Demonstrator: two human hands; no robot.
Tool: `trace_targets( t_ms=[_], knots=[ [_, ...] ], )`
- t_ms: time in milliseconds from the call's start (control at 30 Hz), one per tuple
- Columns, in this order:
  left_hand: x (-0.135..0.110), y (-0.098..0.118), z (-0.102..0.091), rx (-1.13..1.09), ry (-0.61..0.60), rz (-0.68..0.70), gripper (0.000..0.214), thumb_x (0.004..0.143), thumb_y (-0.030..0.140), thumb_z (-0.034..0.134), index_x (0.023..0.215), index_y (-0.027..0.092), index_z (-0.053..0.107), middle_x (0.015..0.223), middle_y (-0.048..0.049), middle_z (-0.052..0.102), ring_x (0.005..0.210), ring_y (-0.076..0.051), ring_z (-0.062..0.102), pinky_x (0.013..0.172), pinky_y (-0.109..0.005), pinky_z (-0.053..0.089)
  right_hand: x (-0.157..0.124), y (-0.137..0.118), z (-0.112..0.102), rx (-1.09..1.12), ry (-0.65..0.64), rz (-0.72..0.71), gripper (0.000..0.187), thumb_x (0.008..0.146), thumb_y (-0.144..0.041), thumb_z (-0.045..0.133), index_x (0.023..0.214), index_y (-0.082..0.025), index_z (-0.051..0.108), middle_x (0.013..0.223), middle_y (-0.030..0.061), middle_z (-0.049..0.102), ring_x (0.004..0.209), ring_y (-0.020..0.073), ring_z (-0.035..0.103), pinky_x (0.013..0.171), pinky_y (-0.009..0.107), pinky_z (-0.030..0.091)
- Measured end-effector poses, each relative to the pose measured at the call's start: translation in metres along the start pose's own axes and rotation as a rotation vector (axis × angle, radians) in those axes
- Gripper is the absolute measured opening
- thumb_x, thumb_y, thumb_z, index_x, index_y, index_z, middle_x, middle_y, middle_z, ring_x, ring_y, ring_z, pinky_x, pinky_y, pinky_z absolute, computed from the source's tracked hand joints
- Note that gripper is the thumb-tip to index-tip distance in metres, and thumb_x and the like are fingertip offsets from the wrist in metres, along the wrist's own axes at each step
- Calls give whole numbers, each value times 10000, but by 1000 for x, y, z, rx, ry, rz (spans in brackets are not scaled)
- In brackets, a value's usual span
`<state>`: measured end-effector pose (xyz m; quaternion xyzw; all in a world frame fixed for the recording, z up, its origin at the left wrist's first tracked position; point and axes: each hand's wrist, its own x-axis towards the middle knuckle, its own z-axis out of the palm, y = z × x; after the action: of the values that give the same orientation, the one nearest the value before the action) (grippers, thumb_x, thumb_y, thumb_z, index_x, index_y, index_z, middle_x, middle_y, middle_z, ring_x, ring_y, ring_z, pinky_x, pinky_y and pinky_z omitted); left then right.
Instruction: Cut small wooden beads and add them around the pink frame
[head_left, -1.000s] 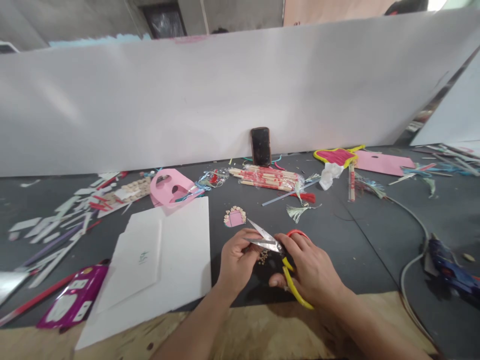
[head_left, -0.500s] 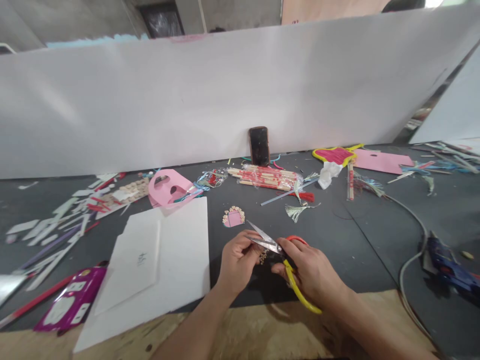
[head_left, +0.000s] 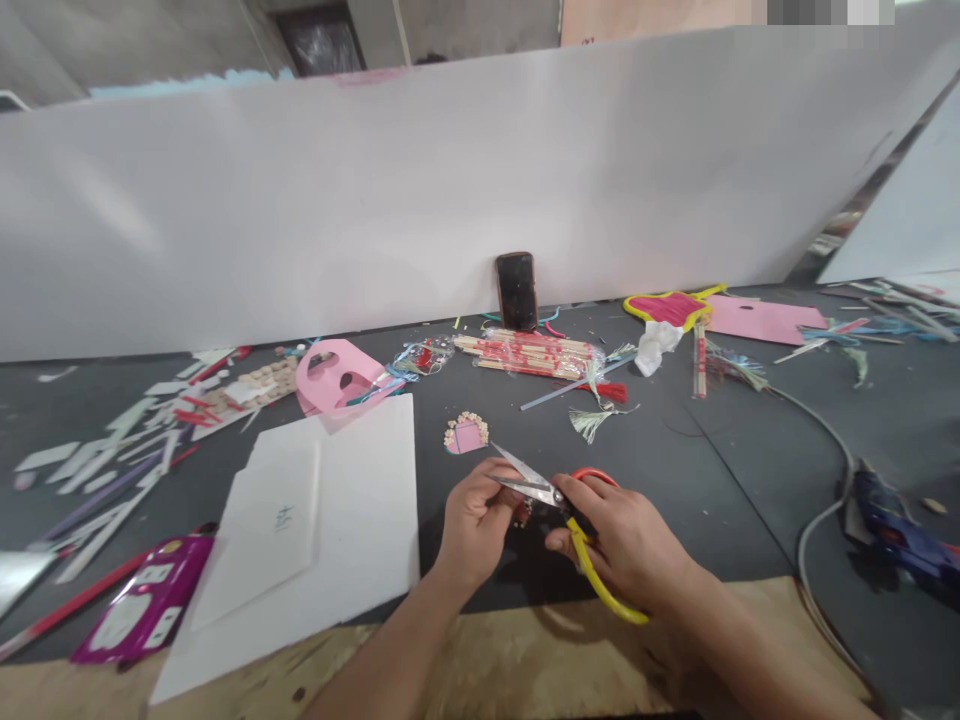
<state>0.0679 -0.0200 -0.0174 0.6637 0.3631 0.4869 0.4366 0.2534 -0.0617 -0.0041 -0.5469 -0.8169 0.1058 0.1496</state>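
My right hand (head_left: 626, 525) grips a pair of scissors (head_left: 534, 488) with one red and one yellow handle, its blades spread and pointing left. The lower blade passes over the fingers of my left hand (head_left: 476, 515). Those fingers are pinched on a small piece with beads or grains on it (head_left: 523, 514), mostly hidden behind the fingers and scissors. Just beyond the blade tips lies a small pink piece (head_left: 466, 437) edged with pale beads.
White sheets (head_left: 360, 500) and a purple packet (head_left: 150, 605) lie left. Behind are a pink cutout (head_left: 341, 372), wrapped sticks (head_left: 529, 352), tassels (head_left: 592, 424) and a phone (head_left: 517, 290) against a white partition (head_left: 337, 200). A blue glue gun (head_left: 904, 530) with its cable sits right.
The small piece in my left fingers has turned, and some red now shows on it. The scissors stay spread in nearly the same place.
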Motion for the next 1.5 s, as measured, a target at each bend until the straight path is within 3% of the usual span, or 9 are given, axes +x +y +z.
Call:
trace_targets(
  t_ms=[300, 600, 833, 1067, 1233, 1333, 1500],
  knots=[
    [-1, -3, -2, -55, -54, 0, 252, 865, 187, 544, 630, 148, 625, 733, -35, 600, 662, -133, 590, 597, -223, 471, -1, -1, -2, 27, -44, 2, 483, 902, -539, 406, 1201, -172, 497, 955, 103, 643, 801, 238, 626, 653, 327, 466],
    [2, 8, -2, -101, -57, -69, 234, 862, 208, 539, 656, 146, 628, 701, -1, 562, 520, -76, 549, 524, -194, 445, 3, -9, 0, -45, 67, 58, 689, 759, -695, 517, 1231, -194, 490, 1028, 125, 593, 937, 297, 584, 718, 401, 499],
    [3, 9, -3, -150, -87, -154, 300, 864, 273, 531, 601, 133, 569, 673, 12, 521, 424, -39, 487, 437, -178, 384, 3, -1, 8, 20, 89, -13, 564, 871, -603, 423, 1240, -180, 482, 984, 113, 620, 822, 241, 626, 688, 353, 511],
    [1, 3, 1, -168, -87, -210, 297, 876, 290, 521, 636, 124, 570, 709, 17, 502, 411, -17, 459, 437, -175, 365, 0, -4, 8, -14, 70, 21, 488, 917, -561, 343, 1158, -175, 519, 929, 109, 652, 776, 247, 646, 638, 342, 497],
    [0, 5, 3, -151, -35, -246, 200, 845, 287, 561, 726, 130, 599, 817, -7, 560, 442, -27, 503, 441, -172, 403, -1, -4, 10, -23, 56, 63, 449, 921, -540, 356, 1140, -183, 517, 934, 101, 662, 783, 246, 653, 628, 333, 486],
    [0, 5, 4, -155, 18, -264, 121, 809, 262, 606, 792, 143, 614, 770, 6, 574, 475, -51, 545, 472, -176, 446, 1, -4, 10, -24, 62, 77, 430, 908, -531, 394, 1141, -190, 512, 953, 100, 654, 801, 242, 649, 643, 331, 484],
    [-1, 1, 2, -159, 55, -186, 124, 820, 230, 589, 741, 145, 631, 794, -2, 581, 467, -45, 537, 470, -180, 450, 3, -9, 4, -43, 46, 80, 557, 810, -622, 501, 1178, -204, 493, 973, 97, 626, 842, 266, 633, 649, 357, 489]
  ],
)
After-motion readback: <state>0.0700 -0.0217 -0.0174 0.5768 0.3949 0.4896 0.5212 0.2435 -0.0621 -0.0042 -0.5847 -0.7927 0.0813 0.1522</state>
